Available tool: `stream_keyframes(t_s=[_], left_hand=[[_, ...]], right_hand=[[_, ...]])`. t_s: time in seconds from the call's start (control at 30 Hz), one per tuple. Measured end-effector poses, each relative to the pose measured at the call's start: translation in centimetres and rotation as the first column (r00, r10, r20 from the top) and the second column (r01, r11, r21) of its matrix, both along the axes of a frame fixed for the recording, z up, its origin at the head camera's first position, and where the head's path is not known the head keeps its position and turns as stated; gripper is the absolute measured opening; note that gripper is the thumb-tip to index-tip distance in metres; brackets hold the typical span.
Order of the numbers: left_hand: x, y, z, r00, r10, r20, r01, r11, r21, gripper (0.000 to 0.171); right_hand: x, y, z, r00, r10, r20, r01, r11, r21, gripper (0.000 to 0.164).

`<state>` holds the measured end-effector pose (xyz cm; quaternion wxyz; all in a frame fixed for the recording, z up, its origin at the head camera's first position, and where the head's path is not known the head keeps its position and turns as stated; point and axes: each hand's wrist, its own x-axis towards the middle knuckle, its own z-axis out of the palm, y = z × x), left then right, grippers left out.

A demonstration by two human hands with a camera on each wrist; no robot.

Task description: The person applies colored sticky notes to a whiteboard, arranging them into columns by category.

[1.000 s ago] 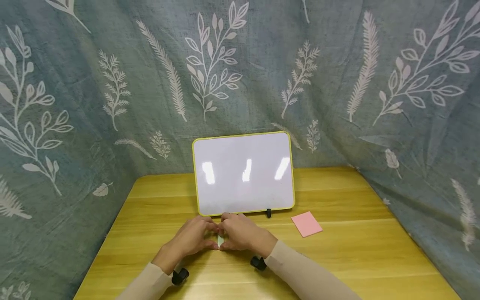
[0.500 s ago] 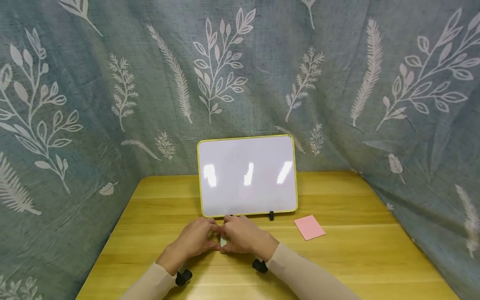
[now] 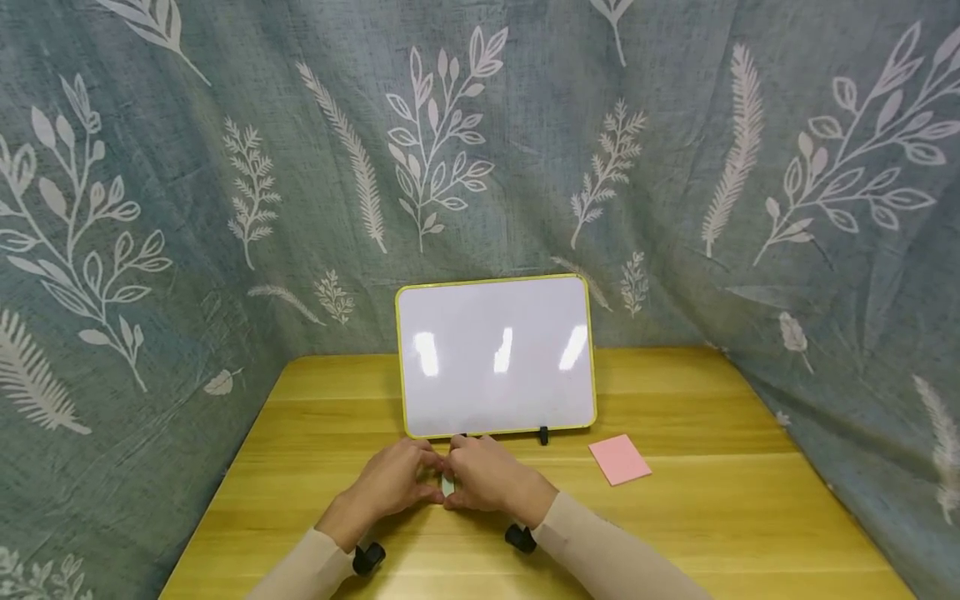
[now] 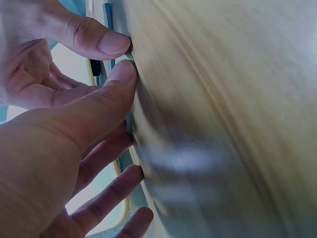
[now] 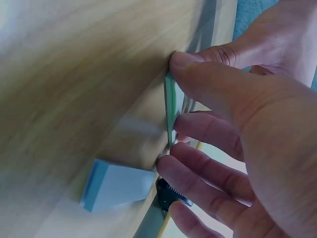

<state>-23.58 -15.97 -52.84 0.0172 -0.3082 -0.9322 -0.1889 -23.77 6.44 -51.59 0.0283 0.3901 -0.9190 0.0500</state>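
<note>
A pale green sticky note pad (image 3: pixel 447 484) lies low at the table between the two hands, mostly covered by them in the head view. My left hand (image 3: pixel 400 477) holds it from the left, thumb at the near edge and fingers toward the far side. From the right, my right hand (image 3: pixel 487 472) grips it the same way, and the thumbs meet at the near end. In the right wrist view the green edge of the pad (image 5: pixel 172 106) shows beside the thumb and index finger. The other fingers of each hand are spread toward the whiteboard.
A white board with a yellow rim (image 3: pixel 498 358) stands just behind the hands on black feet (image 3: pixel 543 435). To the right lies a pink sticky note pad (image 3: pixel 620 459), bluish in the right wrist view. The wooden table (image 3: pixel 712 492) is bordered by a patterned cloth (image 3: pixel 315 167).
The head view has shifted slightly. Both hands stay around the green pad in nearly the same pose.
</note>
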Motion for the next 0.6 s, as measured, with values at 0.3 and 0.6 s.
stream_keyframes(t_s=[0.3, 0.6], left_hand=[[-1.0, 0.3, 0.3, 1.0, -0.017, -0.001, 0.017, 1.0, -0.009, 0.038], [-0.7, 0.3, 0.5, 0.998, 0.018, 0.068, -0.017, 1.0, -0.011, 0.034]], right_hand=[[-0.2, 0.4, 0.2, 1.0, 0.0, -0.031, 0.0, 1.0, 0.019, 0.029], [0.5, 0.8, 0.2, 1.0, 0.021, 0.015, -0.021, 0.999, -0.032, 0.032]])
